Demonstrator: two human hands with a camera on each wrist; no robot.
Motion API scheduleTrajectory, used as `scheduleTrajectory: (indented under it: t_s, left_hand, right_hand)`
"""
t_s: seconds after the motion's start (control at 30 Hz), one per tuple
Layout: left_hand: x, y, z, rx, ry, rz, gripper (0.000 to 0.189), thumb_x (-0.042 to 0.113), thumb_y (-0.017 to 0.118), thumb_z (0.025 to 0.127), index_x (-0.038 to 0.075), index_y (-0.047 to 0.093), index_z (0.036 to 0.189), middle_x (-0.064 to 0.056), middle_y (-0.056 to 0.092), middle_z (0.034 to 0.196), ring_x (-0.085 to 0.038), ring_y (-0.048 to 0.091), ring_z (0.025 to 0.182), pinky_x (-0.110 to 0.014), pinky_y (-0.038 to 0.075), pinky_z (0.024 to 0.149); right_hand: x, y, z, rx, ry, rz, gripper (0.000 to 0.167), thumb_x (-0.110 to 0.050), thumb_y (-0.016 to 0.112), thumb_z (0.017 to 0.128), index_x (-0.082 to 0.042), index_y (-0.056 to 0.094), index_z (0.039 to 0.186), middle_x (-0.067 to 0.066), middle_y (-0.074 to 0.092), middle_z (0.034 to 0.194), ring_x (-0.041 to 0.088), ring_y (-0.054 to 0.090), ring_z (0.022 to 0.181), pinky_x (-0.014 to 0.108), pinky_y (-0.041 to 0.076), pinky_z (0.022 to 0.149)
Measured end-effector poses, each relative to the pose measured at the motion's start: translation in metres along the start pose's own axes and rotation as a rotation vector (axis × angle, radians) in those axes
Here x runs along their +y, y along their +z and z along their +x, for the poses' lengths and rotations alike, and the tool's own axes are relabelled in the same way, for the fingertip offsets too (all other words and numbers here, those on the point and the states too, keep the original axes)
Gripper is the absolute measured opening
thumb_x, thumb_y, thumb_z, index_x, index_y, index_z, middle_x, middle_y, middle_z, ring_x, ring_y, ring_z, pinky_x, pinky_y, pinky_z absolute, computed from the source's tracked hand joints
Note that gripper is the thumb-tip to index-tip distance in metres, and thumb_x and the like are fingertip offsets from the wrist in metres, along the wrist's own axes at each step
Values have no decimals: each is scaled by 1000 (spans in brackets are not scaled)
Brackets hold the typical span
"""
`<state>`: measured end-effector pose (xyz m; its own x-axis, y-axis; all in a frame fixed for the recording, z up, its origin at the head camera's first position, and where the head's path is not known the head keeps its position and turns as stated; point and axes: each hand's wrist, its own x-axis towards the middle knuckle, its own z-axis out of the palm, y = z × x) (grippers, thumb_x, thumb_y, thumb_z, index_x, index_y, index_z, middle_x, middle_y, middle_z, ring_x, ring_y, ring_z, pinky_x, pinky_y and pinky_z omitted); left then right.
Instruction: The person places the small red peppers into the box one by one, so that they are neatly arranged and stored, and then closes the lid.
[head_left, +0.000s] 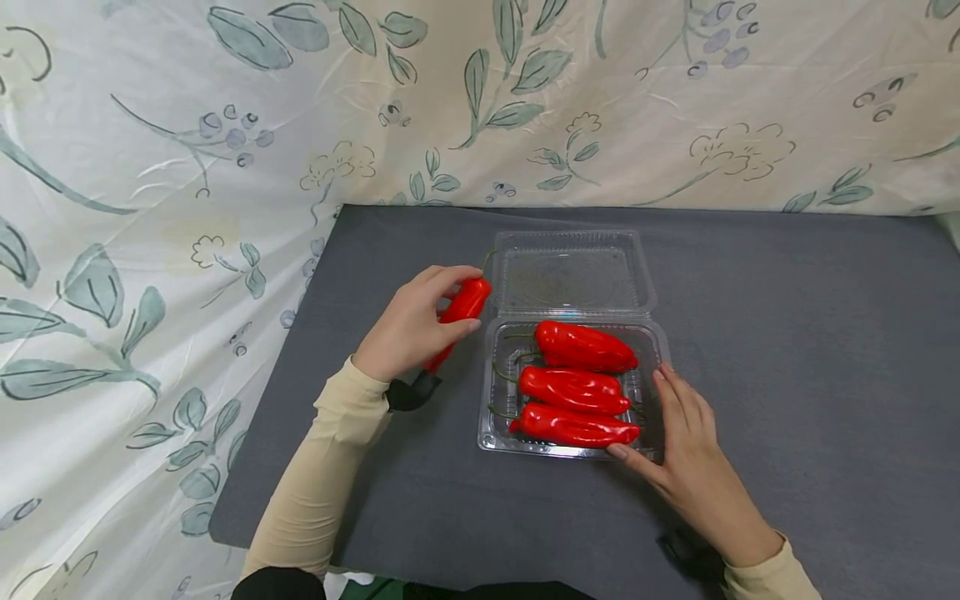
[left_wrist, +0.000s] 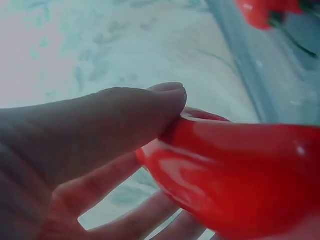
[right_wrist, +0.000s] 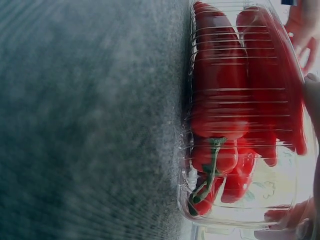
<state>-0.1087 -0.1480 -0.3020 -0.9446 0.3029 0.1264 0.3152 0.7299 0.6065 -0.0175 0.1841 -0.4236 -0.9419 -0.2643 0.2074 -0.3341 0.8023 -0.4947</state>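
My left hand (head_left: 408, 325) holds a glossy red pepper (head_left: 467, 300) with a thin green stem, left of the clear plastic container (head_left: 651, 392). Thumb and fingers pinch the pepper (left_wrist: 235, 175) from two sides in the left wrist view. Several red peppers (head_left: 585, 346) lie sideways in the container's base, most stems to the left. My right hand (head_left: 693, 467) rests at the base's near right corner, its fingers along the right rim and the thumb on the front edge. Through the ribbed wall in the right wrist view, peppers (right_wrist: 220, 85) show stacked, one green stem among them.
The container's hinged lid (head_left: 573, 271) lies folded back behind the base. Both rest on a dark grey tabletop (head_left: 810, 358). A patterned leaf-print cloth (head_left: 525, 100) hangs behind the table and down its left side.
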Motion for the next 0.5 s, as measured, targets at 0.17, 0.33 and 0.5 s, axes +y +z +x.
scheduleTrajectory:
  t_s: [0.17, 0.33, 0.5]
  left_hand:
    - [24, -9, 1, 13, 106, -17, 56, 15, 75, 82, 16, 53, 133, -4, 55, 123, -17, 56, 104, -32, 55, 80]
    - [46, -14, 5, -8, 202, -22, 52, 13, 73, 83, 16, 54, 131, -3, 56, 119, -15, 55, 103, -29, 54, 78]
    - [57, -11, 15, -62, 318, 8, 51, 11, 73, 82, 14, 55, 130, -4, 56, 120, -14, 54, 104, -26, 53, 80]
  right_hand:
    - [0, 0, 0, 2, -6, -4, 108, -46, 78, 72, 0, 20, 150, 21, 24, 151, 45, 24, 130, 67, 40, 89]
    - [0, 0, -1, 4, -7, -5, 108, -45, 79, 72, 1, 20, 150, 21, 23, 151, 45, 25, 129, 67, 39, 88]
    - [1, 1, -1, 23, -20, 3, 107, -43, 80, 71, 1, 22, 149, 21, 25, 151, 45, 26, 129, 65, 39, 89]
